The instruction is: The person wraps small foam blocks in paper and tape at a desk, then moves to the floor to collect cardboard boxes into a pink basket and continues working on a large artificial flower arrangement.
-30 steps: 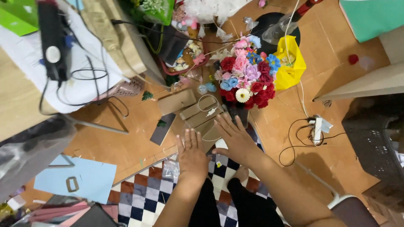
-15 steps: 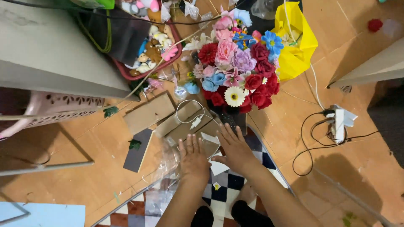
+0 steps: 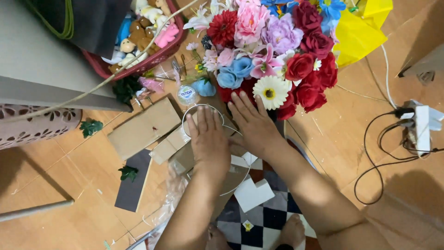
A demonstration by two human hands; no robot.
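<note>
Since the earlier frame our view has closed in: both hands sit larger and nearer the bouquet, their pose unchanged, so we judge the pressing continues. Nearest, our feet rest on a checkered mat (image 3: 273, 217) at 6 o'clock. Left hand (image 3: 210, 141) lies flat, fingers together, on cardboard pieces (image 3: 173, 143) inside a white wire hoop (image 3: 194, 109). Right hand (image 3: 252, 122), fingers spread and holding nothing, presses just beside it, fingertips at the artificial flower bouquet (image 3: 273, 51) at 12 o'clock. Brown cardboard panel (image 3: 143, 127) at 9; small round white-lidded container (image 3: 187, 94) at 11; yellow bag (image 3: 358, 32) at 1; red basket of plush toys (image 3: 148, 32) far at 11.
</note>
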